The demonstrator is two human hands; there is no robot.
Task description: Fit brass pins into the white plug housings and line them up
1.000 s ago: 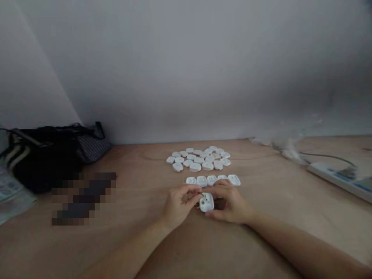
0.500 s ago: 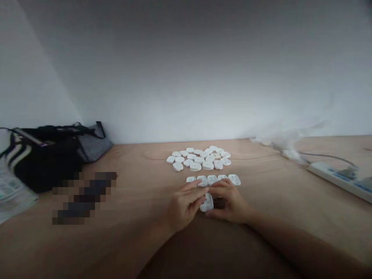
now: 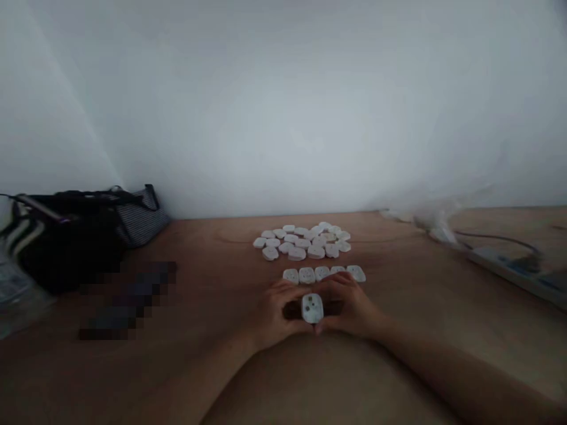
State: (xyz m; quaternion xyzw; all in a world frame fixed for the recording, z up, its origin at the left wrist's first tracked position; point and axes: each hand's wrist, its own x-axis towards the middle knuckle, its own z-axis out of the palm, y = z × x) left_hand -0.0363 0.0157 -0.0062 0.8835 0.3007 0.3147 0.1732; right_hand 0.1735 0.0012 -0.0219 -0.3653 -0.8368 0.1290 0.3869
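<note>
A white rounded-square piece (image 3: 312, 309) with small marks or metal parts on its face is held upright between my two hands. My left hand (image 3: 279, 314) grips it from the left, thumb at its lower edge and fingers at the top. From the right, my right hand (image 3: 349, 307) closes on the same piece in a like way. Just beyond my fingers lies a row of several similar white pieces (image 3: 307, 275). Farther back is a loose cluster of several white pieces (image 3: 296, 253) on the wooden table (image 3: 212, 260).
At the left are a black bag (image 3: 71, 242), a striped pouch (image 3: 142, 218), a clear plastic bag (image 3: 20, 301) and a pixelated dark object (image 3: 128, 301). At the right are crumpled plastic (image 3: 443, 221), a cable (image 3: 500, 236) and a white power strip (image 3: 518, 271). A wall stands behind.
My left fingers have moved off the front of the white piece, and my left thumb is now at its bottom edge. The piece now faces me more squarely. The picture's lighting has changed.
</note>
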